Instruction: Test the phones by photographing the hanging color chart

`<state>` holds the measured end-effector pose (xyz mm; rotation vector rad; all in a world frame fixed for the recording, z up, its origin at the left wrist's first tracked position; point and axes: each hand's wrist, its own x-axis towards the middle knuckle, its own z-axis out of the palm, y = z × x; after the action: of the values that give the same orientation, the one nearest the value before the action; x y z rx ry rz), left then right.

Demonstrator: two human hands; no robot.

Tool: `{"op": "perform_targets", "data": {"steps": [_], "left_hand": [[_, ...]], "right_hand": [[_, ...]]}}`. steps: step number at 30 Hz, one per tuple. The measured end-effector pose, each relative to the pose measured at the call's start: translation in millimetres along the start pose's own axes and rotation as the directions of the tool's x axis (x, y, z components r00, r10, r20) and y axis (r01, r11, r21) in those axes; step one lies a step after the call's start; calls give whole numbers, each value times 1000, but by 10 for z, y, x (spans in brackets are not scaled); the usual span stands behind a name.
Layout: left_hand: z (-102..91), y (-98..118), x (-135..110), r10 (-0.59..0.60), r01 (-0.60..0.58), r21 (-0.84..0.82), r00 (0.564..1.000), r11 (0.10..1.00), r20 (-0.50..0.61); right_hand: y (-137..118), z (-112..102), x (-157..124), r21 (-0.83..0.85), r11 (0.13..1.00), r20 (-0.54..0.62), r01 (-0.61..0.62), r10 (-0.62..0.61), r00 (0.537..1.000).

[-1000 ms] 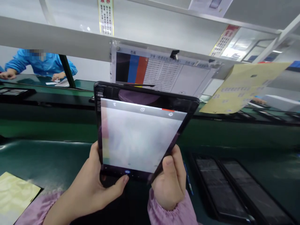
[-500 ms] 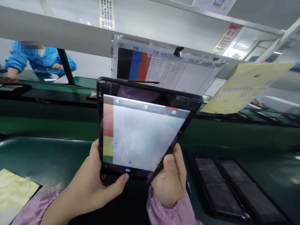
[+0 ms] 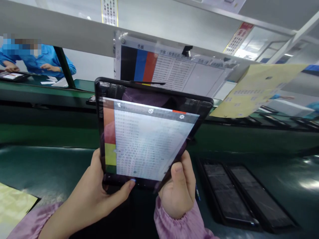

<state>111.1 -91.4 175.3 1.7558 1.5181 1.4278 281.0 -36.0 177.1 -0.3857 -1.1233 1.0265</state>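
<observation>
I hold a black tablet (image 3: 149, 132) upright in front of me with both hands. Its lit screen shows a sheet of small text with a red and yellow strip at its left side. My left hand (image 3: 97, 196) grips the lower left corner, and its thumb tip rests on the bottom bezel. My right hand (image 3: 178, 189) is wrapped round the lower right edge with the thumb up along the side. Behind the tablet a test chart (image 3: 171, 74) with black, blue and red bars and a text table hangs from a rail.
Two dark tablets (image 3: 224, 196) lie side by side on the green belt (image 3: 45, 162) at my right. A yellow sheet (image 3: 256, 89) hangs at upper right, another yellow paper (image 3: 12, 205) lies at lower left. A person in blue (image 3: 42, 61) works across the far bench.
The picture on the tablet screen went from a blurred white to a sharp sheet of text with a wider colour strip. The tablet and my hands shifted slightly left.
</observation>
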Motion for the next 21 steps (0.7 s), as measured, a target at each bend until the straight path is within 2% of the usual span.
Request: {"op": "perform_targets", "data": {"steps": [8,12,21], "left_hand": [[-139,-46,-23,58,-70,79,988,994,146],[-220,-67,-7,105,-130,87,964,988,246],[-393,-144,-20,192,-226,49,908,973,373]], "right_hand": [[-44,5,16,-103,994,-4,-32,32,999],[-53,-12,12,-125,991,6,-56,57,998],[-44,1,18,-178,979,-13,-94,93,996]]}}
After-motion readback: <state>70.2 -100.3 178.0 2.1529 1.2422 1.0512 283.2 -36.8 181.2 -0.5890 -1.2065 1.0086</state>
